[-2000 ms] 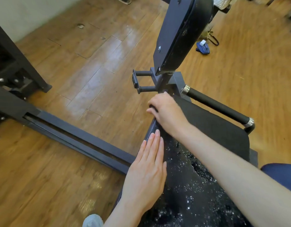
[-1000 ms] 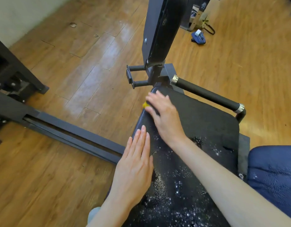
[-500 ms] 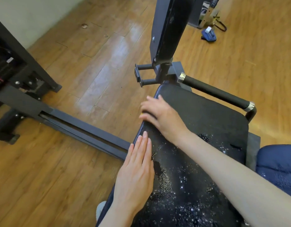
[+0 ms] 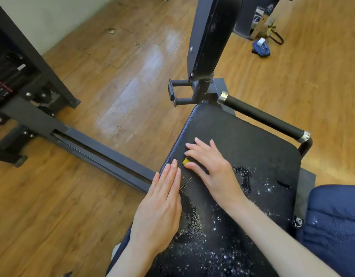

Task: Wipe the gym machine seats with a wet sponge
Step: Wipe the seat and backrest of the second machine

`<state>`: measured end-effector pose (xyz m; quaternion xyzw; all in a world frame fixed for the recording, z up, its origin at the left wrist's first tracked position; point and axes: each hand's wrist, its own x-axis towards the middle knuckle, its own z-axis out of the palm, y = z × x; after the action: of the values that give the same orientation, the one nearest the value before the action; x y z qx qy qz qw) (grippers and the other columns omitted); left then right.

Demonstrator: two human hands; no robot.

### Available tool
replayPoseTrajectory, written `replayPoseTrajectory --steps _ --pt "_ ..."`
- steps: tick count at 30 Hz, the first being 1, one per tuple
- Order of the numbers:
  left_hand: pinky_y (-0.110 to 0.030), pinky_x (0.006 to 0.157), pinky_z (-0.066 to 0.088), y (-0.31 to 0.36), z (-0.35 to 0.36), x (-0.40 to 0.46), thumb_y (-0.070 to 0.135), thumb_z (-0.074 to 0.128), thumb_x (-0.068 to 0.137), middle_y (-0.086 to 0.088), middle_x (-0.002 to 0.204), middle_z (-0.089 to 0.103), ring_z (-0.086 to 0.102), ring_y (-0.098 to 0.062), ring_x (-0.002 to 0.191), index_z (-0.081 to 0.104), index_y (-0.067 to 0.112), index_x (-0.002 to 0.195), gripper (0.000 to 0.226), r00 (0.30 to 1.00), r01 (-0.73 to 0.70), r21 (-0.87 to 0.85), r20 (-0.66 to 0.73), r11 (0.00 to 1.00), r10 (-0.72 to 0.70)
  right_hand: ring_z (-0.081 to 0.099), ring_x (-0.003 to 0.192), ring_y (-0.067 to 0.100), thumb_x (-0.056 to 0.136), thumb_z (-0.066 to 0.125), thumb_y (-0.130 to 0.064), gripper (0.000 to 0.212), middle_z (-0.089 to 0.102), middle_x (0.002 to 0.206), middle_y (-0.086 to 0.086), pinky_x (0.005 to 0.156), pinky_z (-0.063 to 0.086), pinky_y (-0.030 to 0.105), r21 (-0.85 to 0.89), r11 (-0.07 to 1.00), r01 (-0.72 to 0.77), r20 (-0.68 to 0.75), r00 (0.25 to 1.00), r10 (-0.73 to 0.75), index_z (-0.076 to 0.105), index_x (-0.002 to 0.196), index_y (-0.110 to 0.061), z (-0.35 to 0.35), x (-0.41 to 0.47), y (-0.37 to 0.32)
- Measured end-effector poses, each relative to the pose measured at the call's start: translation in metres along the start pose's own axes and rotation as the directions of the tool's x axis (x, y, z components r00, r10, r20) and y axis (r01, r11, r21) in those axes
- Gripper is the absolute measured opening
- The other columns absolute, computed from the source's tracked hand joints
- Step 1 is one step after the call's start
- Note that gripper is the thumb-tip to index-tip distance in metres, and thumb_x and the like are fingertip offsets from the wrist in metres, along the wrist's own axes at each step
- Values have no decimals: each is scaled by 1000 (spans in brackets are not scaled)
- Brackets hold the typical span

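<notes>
My right hand (image 4: 209,166) presses flat on the yellow sponge (image 4: 185,161), fingers spread to keep it against the wet seat (image 4: 252,148). Beside it my left hand (image 4: 161,206) lies flat and holds nothing, bracing the seat's edge, I'd say.

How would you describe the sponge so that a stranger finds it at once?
Start at the black padded seat beside the wooden floor. Near its left edge the right hand presses down flat. The sponge is the small yellow corner showing under its fingers, the only bright yellow thing on the dark, wet pad.
</notes>
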<state>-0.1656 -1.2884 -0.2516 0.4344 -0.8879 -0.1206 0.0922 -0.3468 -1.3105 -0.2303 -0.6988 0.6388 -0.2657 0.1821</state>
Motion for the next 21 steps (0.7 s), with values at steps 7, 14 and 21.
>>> replayPoseTrajectory --steps 7,14,21 --pt "-40 122 11 1 2 1 22 31 101 -14 160 30 25 -26 149 36 3 151 54 1000 7 24 -20 1000 -6 39 139 19 97 56 -24 30 57 137 3 120 19 40 -17 999 -35 -7 999 35 65 122 -10 21 26 -13" --pt "-42 123 16 0 1 0 24 30 101 -14 160 29 27 -26 149 38 1 150 55 1000 -4 9 -19 1000 4 36 140 26 97 56 -21 30 57 137 6 118 10 37 -57 970 -238 -128 965 229 63 123 -7 13 50 -2" --pt "-44 120 23 2 1 0 26 30 101 -14 158 32 30 -26 146 41 2 148 54 999 -46 12 -28 999 46 38 139 21 98 49 -25 37 53 141 3 119 22 39 -172 965 -200 -124 976 180 59 131 -11 20 -11 -15"
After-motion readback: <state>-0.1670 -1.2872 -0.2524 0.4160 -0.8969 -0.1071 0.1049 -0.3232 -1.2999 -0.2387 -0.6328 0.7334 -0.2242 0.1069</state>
